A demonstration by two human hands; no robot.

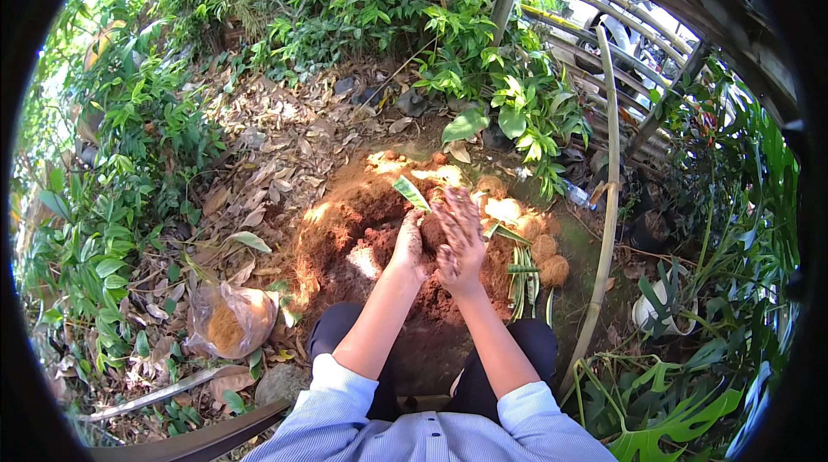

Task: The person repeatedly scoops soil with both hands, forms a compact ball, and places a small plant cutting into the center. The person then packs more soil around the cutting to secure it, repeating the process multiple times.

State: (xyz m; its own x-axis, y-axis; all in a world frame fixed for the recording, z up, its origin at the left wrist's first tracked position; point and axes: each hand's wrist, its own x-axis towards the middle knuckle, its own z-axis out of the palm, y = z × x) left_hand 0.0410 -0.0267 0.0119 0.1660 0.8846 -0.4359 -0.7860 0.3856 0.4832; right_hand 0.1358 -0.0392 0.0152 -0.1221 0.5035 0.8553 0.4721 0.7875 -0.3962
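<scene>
A dark reddish-brown ball of soil (436,233) sits between my two cupped hands, above the heap. A striped green leaf cutting (411,193) with pale edges sticks up at the ball's far left side; its lower end is hidden by my left fingers. My left hand (409,247) holds the ball from the left. On the other side, my right hand (460,242) presses against it, fingers stretched out and caked with soil. Beneath lies a broad heap of reddish-brown soil or coir (369,229). Several fibre-wrapped balls (544,247) and more leaf cuttings (522,274) lie to its right.
A clear plastic bag of brown fibre (229,323) rests on dry leaves at left, near a stone (283,384). At right are a bamboo pole (608,203), a plastic bottle (577,195) and a white pot (663,310). Leafy plants (362,15) and a bamboo fence (595,61) stand behind.
</scene>
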